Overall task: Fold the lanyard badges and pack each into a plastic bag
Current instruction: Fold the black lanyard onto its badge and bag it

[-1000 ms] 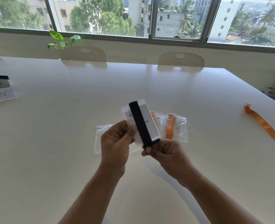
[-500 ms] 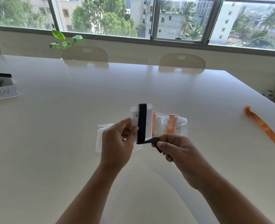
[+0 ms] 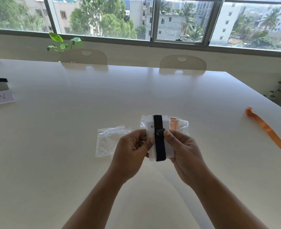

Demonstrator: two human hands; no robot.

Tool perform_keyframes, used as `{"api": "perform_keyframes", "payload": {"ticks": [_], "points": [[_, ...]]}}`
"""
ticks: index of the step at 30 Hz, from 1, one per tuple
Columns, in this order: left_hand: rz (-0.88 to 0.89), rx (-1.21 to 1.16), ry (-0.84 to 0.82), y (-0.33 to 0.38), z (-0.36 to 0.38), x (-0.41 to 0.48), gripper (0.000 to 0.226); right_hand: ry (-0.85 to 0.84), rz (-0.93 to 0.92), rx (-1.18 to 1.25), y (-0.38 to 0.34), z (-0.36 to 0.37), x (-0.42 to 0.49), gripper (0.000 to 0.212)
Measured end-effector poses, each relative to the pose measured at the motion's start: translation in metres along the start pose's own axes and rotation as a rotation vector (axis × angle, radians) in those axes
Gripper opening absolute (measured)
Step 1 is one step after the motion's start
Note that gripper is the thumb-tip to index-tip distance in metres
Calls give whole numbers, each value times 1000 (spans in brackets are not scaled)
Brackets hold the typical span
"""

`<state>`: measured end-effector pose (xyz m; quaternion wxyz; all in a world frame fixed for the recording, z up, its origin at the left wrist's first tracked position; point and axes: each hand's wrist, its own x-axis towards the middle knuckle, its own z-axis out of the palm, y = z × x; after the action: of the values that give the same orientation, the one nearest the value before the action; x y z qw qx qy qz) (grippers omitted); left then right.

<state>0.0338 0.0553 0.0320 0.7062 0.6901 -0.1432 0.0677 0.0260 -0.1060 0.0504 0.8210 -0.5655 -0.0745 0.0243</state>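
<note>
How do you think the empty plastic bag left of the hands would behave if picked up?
Probably floppy: the plastic bag is thin, wrinkled film lying flat on the table. Likely very light, so a push might just slide or crumple it. Its glossy surface may be slippery.

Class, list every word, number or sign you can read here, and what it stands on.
"-IN": handwritten on the white paper sign at the picture's left edge; anything before it is cut off.
badge card: a small round mark, no readable print.
Nothing else is legible.
</note>
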Motion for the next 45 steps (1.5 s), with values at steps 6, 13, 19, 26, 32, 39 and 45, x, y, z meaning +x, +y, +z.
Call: {"api": "perform_keyframes", "payload": {"ticks": [6, 13, 19, 26, 32, 39, 45], "points": [[-109, -41, -32, -6, 0, -1, 37, -15, -22, -130, 14, -12, -4, 24], [-106, 18, -25, -8, -4, -1, 19, -166, -92, -379, 24, -16, -6, 58], [0, 346, 58, -9, -8, 2, 17, -218, -82, -425, 26, -19, -7, 74], [-49, 608, 277, -16, -46, 16, 14, -82, -106, -449, 35, -20, -6, 68], [-286, 1124, 372, -39, -89, 25, 54, 56, -69, -289, 41, -18, -2, 60], [-339, 1206, 246, -49, -90, 27, 72, 69, -53, -414, 42, -19, -1, 54], [-354, 1146, 217, -54, -88, 27, 63, 93, -4, -357, 41, -13, -5, 39]]}}
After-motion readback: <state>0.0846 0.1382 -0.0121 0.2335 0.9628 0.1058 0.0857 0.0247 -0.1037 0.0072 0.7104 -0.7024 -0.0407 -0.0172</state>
